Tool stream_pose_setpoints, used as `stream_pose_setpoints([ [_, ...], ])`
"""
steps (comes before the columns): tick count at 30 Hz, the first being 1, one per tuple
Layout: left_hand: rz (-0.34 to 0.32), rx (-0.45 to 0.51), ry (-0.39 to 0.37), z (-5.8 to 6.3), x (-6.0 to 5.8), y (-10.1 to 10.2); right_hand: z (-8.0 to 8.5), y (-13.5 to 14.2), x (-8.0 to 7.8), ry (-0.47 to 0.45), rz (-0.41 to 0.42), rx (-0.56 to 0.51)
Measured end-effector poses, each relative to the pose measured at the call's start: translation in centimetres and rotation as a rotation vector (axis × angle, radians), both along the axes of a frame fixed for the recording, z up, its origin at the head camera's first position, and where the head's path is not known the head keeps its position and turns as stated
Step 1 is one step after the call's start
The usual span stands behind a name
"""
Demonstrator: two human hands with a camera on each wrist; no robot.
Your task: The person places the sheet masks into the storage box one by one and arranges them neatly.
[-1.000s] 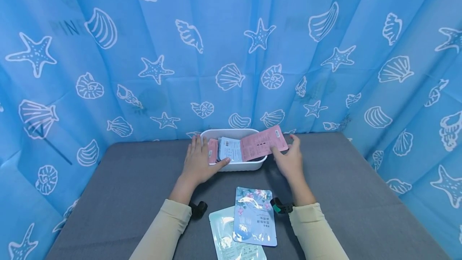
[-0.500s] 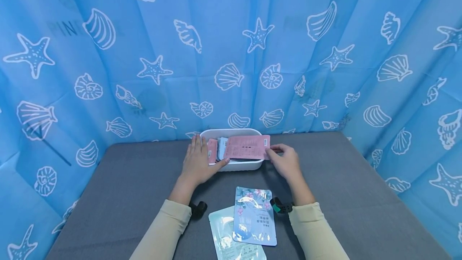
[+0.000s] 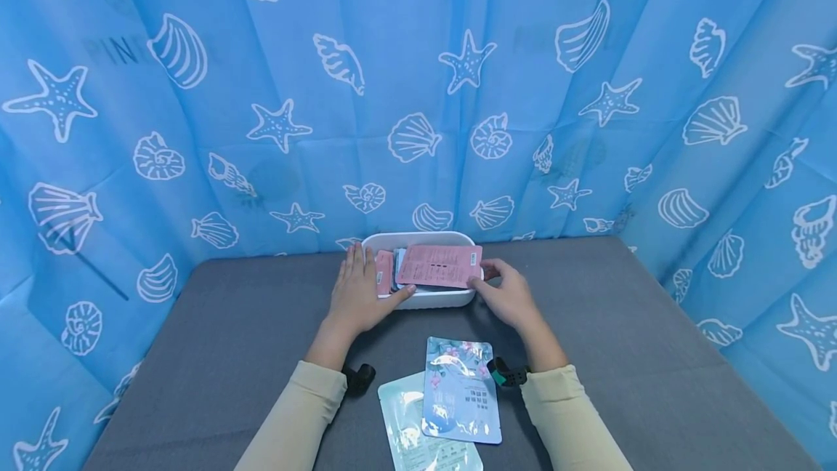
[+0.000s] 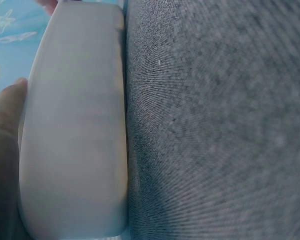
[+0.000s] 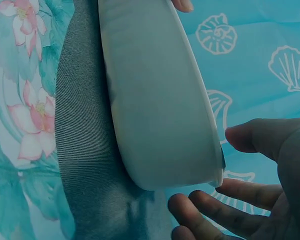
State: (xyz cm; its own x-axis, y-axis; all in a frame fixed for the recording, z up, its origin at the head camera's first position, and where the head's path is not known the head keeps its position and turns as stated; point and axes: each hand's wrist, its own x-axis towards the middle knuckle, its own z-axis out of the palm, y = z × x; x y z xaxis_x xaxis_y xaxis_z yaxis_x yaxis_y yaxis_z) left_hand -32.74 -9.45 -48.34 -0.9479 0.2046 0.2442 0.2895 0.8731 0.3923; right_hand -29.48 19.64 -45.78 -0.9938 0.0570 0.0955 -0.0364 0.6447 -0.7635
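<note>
A pink sheet mask packet (image 3: 439,265) lies level across the top of the white plastic basket (image 3: 437,299), over the other packets inside. My right hand (image 3: 508,295) is at the basket's right end, its thumb overlapping the packet's lower right corner in the head view. In the right wrist view, thumb and fingers stand apart around the corner of the basket (image 5: 160,105), with no packet showing between them. My left hand (image 3: 356,295) rests with straight fingers along the basket's left end, its thumb on the front rim. Its thumb (image 4: 7,112) shows beside the basket in the left wrist view.
Another pink packet (image 3: 383,271) stands at the basket's left, beside a pale blue one (image 3: 398,262). In front, a blue floral mask packet (image 3: 461,392) overlaps a mint green one (image 3: 407,413) on the grey table (image 3: 261,355). A blue shell-print curtain (image 3: 418,93) hangs close behind.
My right hand has moved left and down, bringing the pink packet from a tilted position past the right rim to level in the basket. It now covers most of the pale blue packet. The left hand stays put.
</note>
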Motion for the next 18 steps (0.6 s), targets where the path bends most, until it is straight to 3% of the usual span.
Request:
stream_pose_setpoints([
  [6,-0.001,-0.006,-0.007,-0.17,-0.14,-0.04,-0.44,-0.11,-0.28,-0.039,0.07,0.011],
  [18,0.004,-0.016,-0.007,-0.06,-0.13,0.01,0.05,-0.38,-0.4,-0.041,0.11,0.006],
])
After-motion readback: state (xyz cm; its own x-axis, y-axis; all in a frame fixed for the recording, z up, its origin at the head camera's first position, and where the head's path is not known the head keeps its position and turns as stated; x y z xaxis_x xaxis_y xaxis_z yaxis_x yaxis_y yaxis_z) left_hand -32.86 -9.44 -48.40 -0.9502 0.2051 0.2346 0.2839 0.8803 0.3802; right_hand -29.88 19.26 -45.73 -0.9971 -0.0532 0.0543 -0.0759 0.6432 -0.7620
